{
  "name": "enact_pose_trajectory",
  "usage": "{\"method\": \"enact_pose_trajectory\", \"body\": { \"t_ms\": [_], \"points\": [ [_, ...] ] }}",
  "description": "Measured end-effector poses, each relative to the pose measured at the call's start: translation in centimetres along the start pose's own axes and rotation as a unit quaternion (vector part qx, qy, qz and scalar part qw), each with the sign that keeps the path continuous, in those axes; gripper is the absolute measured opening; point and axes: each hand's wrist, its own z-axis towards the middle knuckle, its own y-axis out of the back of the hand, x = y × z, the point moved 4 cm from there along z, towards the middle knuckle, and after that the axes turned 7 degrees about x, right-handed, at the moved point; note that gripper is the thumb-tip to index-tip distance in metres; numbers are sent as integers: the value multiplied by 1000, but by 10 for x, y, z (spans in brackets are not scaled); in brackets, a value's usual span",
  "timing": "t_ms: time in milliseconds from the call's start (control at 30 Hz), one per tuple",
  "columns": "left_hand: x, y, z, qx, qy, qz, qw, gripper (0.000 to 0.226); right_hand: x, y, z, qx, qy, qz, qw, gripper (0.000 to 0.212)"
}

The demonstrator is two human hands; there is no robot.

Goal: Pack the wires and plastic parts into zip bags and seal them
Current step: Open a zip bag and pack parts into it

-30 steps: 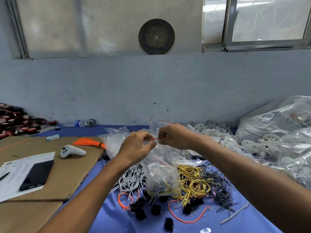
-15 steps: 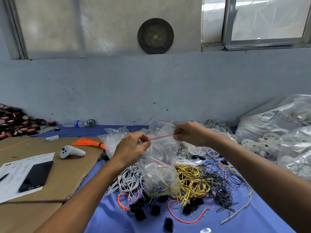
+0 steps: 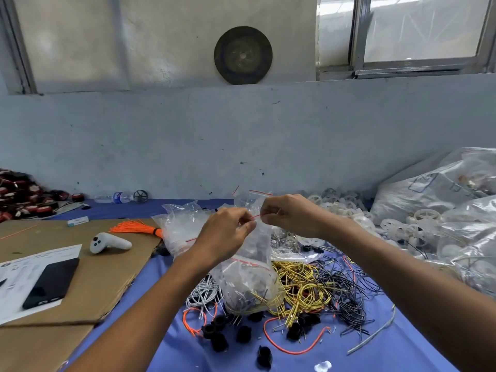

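Head | blue table cover (image 3: 166, 353) | wires (image 3: 303, 285) heaped | pale blue wall (image 3: 241, 140)

A clear zip bag (image 3: 248, 277) with a red seal line hangs upright, wires inside. Below lie yellow wires (image 3: 300, 285), black wires (image 3: 349, 294) right, white wires (image 3: 204, 292) left, black plastic parts (image 3: 230, 334) near.

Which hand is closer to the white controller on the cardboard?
Left. The left hand pinches the zip bag just right of the white controller; the right hand pinches the bag farther right.
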Motion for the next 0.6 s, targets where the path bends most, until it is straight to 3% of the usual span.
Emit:
{"method": "enact_pose_trajectory", "body": {
  "t_ms": [400, 533, 600],
  "points": [
    [22, 31, -22, -21, 10, -45, 999, 4, 3, 14, -30, -53, 8, 29, 998, 9],
    [53, 51, -31, -71, 23, -72, 995, 6, 4, 35, -59, -86, -7, 104, 991, 7],
    [75, 54, -35, -91, 55, -105, 989, 25, -1, 45, -75, -101, -33, 185, 977, 9]
  ]
}}
